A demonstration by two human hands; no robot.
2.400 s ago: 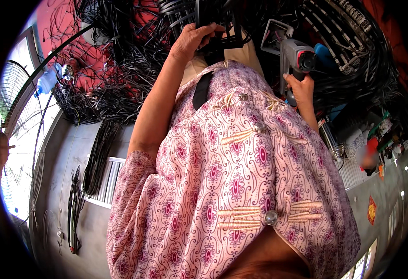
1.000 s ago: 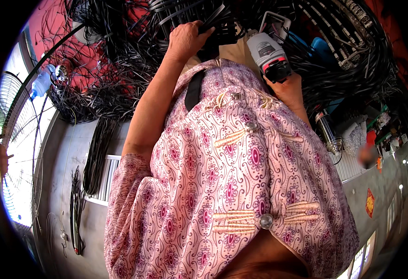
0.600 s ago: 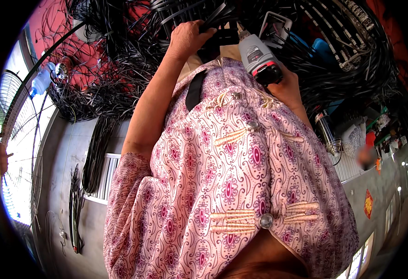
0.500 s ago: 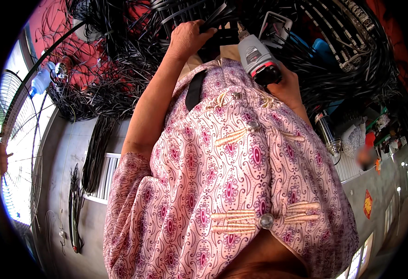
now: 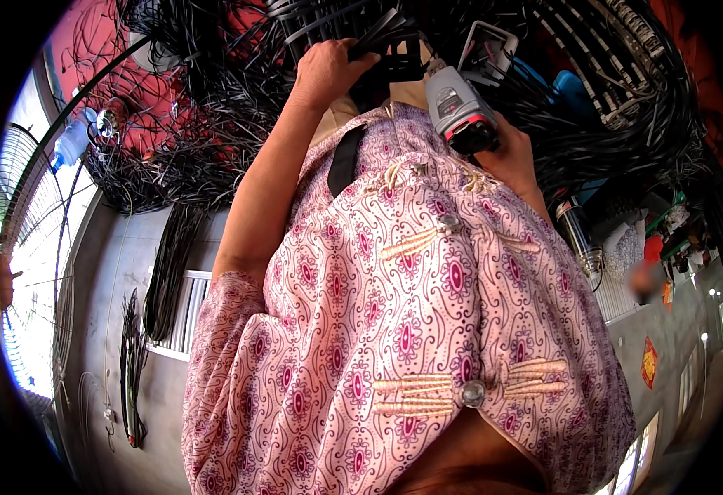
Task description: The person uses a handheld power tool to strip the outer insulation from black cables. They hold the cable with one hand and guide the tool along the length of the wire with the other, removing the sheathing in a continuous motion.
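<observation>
My left hand [image 5: 324,76] is closed around flat black strips [image 5: 386,29] at the edge of a dark woven piece [image 5: 303,18] in front of my lap. The thumb points right along them; the fingertips are mostly hidden. My right hand [image 5: 511,157] grips a grey handheld power tool [image 5: 454,95] with a red and black rear end. Its narrow metal nose points forward, close to a black frame [image 5: 402,59] just right of my left hand. The frames do not show whether the nose touches it.
Loose black strips [image 5: 188,177] lie in heaps over a red floor [image 5: 143,124] to the left. At the right are a grey-rimmed tray [image 5: 493,37], a blue object [image 5: 572,87] and a coiled bundle of strips [image 5: 625,157]. A fan [image 5: 27,272] stands far left.
The power tool has shifted slightly right and down, with its nose drawn a little back from where it was. My left hand has barely moved and keeps hold of the strips.
</observation>
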